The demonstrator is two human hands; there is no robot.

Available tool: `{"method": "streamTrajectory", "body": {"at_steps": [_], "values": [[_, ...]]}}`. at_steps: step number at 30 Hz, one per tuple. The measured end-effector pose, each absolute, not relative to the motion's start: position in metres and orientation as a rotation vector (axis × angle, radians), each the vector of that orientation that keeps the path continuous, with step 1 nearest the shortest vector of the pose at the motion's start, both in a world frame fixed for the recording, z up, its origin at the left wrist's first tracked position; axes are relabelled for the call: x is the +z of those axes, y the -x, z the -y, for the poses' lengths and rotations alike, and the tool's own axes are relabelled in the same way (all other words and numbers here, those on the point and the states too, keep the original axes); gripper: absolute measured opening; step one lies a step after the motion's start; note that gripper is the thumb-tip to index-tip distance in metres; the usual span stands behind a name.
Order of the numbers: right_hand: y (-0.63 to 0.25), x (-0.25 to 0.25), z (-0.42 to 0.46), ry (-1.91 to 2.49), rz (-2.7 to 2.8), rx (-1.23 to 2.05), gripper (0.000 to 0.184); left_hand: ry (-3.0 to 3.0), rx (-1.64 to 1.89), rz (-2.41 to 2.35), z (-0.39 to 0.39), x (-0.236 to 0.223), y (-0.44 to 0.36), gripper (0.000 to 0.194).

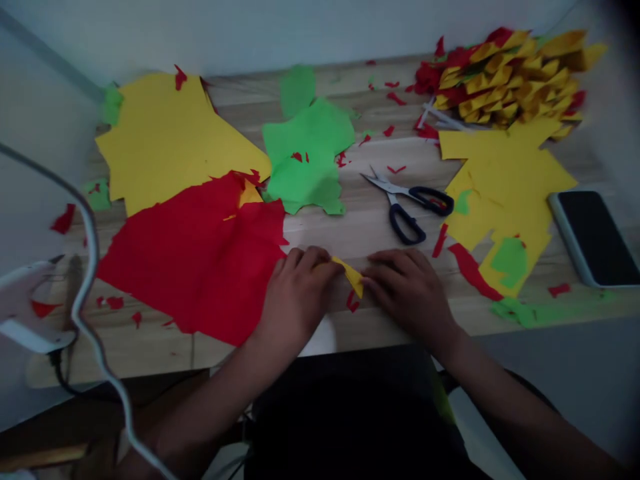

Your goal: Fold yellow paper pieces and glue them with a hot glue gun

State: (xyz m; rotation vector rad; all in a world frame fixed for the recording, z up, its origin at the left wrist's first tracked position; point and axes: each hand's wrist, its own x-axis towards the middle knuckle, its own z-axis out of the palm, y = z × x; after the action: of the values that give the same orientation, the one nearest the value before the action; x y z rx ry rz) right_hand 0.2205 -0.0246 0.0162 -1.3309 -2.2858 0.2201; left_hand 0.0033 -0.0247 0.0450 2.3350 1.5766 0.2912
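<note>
In the head view, a pair of scissors (393,189) is seen lying with its blades parted on the wooden table (345,230). Nearer the wearer than the scissors, a small yellow paper piece (354,279) is held between the two hands. The left hand (297,283) is placed below and to the left of the scissors, palm down, its forearm slanted in from the lower left; its thumb and fingers are closed on the upper end of the piece. The right hand (407,287) is held just below the scissors, wrist angled inward and fingers bent; its fingertips are brought against the lower end, but whether that end is pinched cannot be told.

Left of the scissors, red scraps are borne by a green paper (320,183); farther left, a yellow sheet (170,133) is partly covered by a red sheet (200,267). Right of the scissors, green scraps (510,261) are carried by a cut yellow sheet (510,167), and beyond it a phone (595,233) is laid. Above and right of the scissors, folded yellow and red pieces (515,80) are heaped together.
</note>
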Motion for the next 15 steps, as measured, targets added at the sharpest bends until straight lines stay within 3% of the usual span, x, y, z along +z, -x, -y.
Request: {"method": "streamTrajectory", "body": {"at_steps": [7, 9, 12, 15], "values": [[-0.195, 0.006, 0.019, 1.441, 2.194, 0.341, 0.021, -2.053, 0.638, -1.534, 0.009, 0.024, -0.006, 0.048], [-0.191, 0.002, 0.013, 1.446, 2.111, 0.463, 0.025, -2.016, 0.763, -1.437, 0.003, 0.017, -0.005, 0.05], [-0.186, -0.004, -0.003, 1.307, 1.861, 0.813, 0.014, -1.814, 0.944, -1.289, -0.007, 0.012, -0.007, 0.048], [-0.181, -0.004, -0.023, 1.169, 1.798, 0.911, 0.025, -1.646, 1.116, -1.149, -0.014, 0.016, -0.009, 0.052]]}}
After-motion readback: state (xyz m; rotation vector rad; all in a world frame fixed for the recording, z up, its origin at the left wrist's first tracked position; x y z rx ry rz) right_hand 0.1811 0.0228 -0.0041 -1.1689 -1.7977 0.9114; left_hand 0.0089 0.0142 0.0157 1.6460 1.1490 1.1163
